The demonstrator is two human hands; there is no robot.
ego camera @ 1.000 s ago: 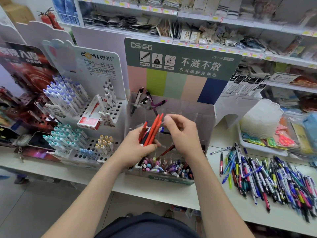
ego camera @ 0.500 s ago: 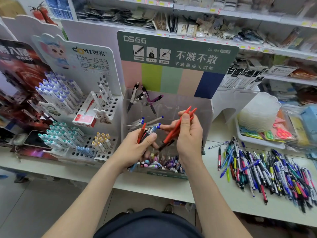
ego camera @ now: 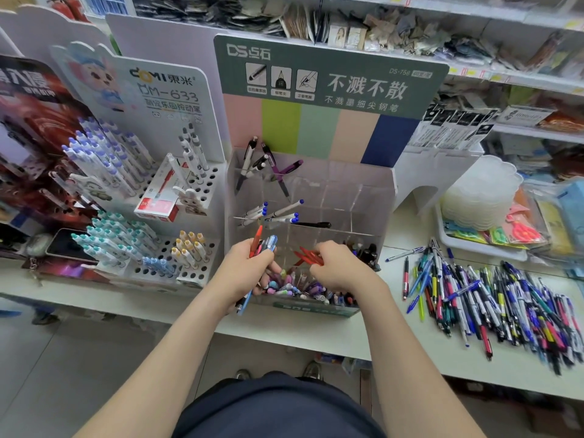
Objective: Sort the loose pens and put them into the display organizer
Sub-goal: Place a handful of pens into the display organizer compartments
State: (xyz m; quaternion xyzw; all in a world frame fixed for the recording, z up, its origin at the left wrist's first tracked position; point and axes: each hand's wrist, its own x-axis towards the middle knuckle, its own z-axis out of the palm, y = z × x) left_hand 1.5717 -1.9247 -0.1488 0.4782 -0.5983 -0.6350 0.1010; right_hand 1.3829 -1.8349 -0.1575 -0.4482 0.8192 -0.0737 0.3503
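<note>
Right hand [ego camera: 343, 268] pinched the red pens [ego camera: 308, 257], which projected beyond its fingers into the display organizer [ego camera: 354, 197]. Left hand [ego camera: 246, 270] clasped the mixed pens [ego camera: 264, 245]. Pens judged light, rigid, slippery; grip mid-barrel.

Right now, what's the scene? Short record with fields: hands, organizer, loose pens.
left hand: grips mixed pens, red and blue among them, at the organizer's front left
right hand: grips red pens over the organizer's front half
organizer: clear, with compartments; dark pens back left, blue-capped pens middle left, pastel pens in the front row
pile: loose pens on the counter, right of the organizer, not yet sorted
</note>
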